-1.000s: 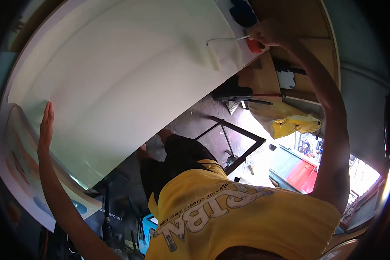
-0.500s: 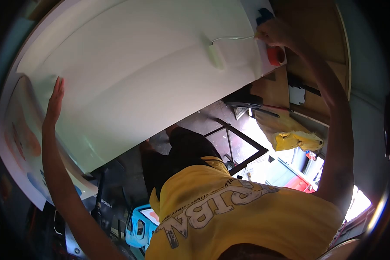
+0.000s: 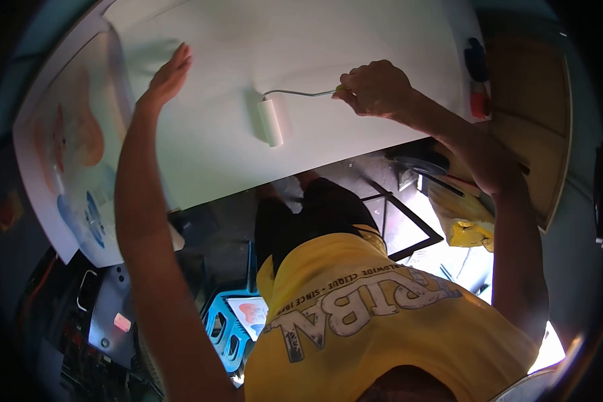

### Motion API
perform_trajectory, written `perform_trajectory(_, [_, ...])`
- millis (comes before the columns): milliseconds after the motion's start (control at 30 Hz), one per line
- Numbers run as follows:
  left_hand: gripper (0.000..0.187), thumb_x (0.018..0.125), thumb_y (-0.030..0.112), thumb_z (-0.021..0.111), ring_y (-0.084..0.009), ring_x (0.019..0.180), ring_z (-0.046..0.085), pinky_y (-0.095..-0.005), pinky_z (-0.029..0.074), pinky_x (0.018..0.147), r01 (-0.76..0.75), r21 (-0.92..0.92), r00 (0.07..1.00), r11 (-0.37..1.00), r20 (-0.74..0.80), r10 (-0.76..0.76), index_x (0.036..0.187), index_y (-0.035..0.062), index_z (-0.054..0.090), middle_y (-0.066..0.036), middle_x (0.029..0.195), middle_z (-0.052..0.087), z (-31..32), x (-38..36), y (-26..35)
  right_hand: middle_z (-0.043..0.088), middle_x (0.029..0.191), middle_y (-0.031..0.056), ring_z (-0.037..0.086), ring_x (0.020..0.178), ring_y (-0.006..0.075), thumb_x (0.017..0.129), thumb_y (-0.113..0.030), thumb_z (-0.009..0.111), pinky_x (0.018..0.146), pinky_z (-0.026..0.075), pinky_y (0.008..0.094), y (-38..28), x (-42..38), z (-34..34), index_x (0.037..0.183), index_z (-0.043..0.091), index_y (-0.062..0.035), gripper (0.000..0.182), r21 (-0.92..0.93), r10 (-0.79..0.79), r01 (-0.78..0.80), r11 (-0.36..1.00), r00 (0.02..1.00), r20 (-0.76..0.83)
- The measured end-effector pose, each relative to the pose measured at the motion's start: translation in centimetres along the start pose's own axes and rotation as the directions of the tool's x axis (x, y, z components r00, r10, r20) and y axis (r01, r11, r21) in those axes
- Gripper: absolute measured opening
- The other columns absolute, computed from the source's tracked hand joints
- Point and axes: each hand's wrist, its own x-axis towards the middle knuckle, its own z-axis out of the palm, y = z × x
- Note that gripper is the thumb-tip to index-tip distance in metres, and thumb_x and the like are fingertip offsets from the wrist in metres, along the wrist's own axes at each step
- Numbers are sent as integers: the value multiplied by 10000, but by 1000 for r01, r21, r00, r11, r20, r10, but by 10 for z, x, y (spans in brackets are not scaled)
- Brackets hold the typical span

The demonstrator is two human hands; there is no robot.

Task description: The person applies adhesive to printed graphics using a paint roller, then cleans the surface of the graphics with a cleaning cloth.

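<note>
My right hand (image 3: 376, 88) is wrapped around the handle of a small paint roller (image 3: 271, 124). Its thin bent wire runs left to a white roller sleeve, which lies over the broad white sheet (image 3: 214, 154). Toward the sheet's left part, my left hand (image 3: 170, 75) is stretched out with straight fingers, holding nothing. Beside that hand, the sheet shows a slight crease. A curled end (image 3: 80, 147) with printed orange and blue shapes lies further left.
A red roll (image 3: 479, 100) and a dark blue item (image 3: 476, 59) rest at the sheet's right end. Below the sheet are a black metal frame (image 3: 415, 224) and a light blue plastic stool (image 3: 224, 335). Brown board (image 3: 532, 127) stands at right.
My right hand has brought the roller leftward along the sheet, from near its right end to the middle. The view has shifted; my left hand stays outstretched by the crease.
</note>
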Motion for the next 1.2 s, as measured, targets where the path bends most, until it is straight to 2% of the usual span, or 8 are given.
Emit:
perform_trajectory(200, [640,1072,434,321,-269,1520,300,-371,275,1232,72,141,996,987,38,-78,1606,90,241,-103,1671,269,-7,-4,37,714,768,131,724,793,324,1003,-464,557,746,575,456,-86,54,-32,914,738,-73,439,80,-27,25,996,999,19])
perform_trajectory(367, [628,1064,404,308,-322,1506,319,-408,306,1219,107,224,983,969,122,-137,1595,83,213,-132,1662,277,-18,-9,59,714,749,139,725,805,341,987,-456,581,794,566,476,-95,78,-65,889,751,-77,426,12,-80,81,997,996,-32])
perform_trajectory(467, [672,1059,476,341,-296,1480,375,-401,338,1194,163,241,963,957,170,-207,1606,105,226,-60,1643,346,-23,-5,62,713,740,118,712,769,327,987,-457,579,805,559,473,-90,93,-77,879,751,-86,423,51,-37,40,998,998,-51])
perform_trajectory(567, [631,1059,446,346,-300,1478,371,-417,354,1186,101,230,995,968,3,-104,1576,89,282,-69,1651,321,-6,-1,48,708,753,86,699,789,302,994,-456,572,809,551,458,-92,106,-80,877,753,-113,406,5,-60,61,998,996,-59])
perform_trajectory(667, [617,1067,428,325,-293,1489,349,-408,334,1204,70,329,990,942,93,-106,1578,84,281,-73,1662,291,-3,15,34,705,761,81,696,812,303,995,-462,572,808,546,454,-95,115,-79,882,756,-117,407,19,-83,84,996,996,-42])
perform_trajectory(767, [619,1076,418,311,-285,1497,338,-387,302,1222,-104,551,987,828,159,18,1605,103,245,-65,1671,274,-5,16,29,703,763,89,694,816,316,994,-472,572,798,544,457,-92,124,-70,887,756,-113,418,25,-99,100,995,995,-31])
perform_trajectory(867, [623,1066,413,324,-348,1463,388,-433,332,1204,37,244,998,969,35,-47,1593,87,258,-127,1644,318,-6,6,27,702,745,90,693,784,325,989,-468,588,776,543,458,-84,122,-66,886,746,-110,404,50,-78,78,996,997,-2])
perform_trajectory(1200, [618,1076,449,347,-274,1499,346,-386,281,1226,165,82,981,983,89,-172,1616,163,250,-26,1634,370,-22,-9,47,686,691,46,684,679,289,970,-444,646,702,540,434,80,26,-27,808,685,-130,356,-91,-12,7,996,999,-53])
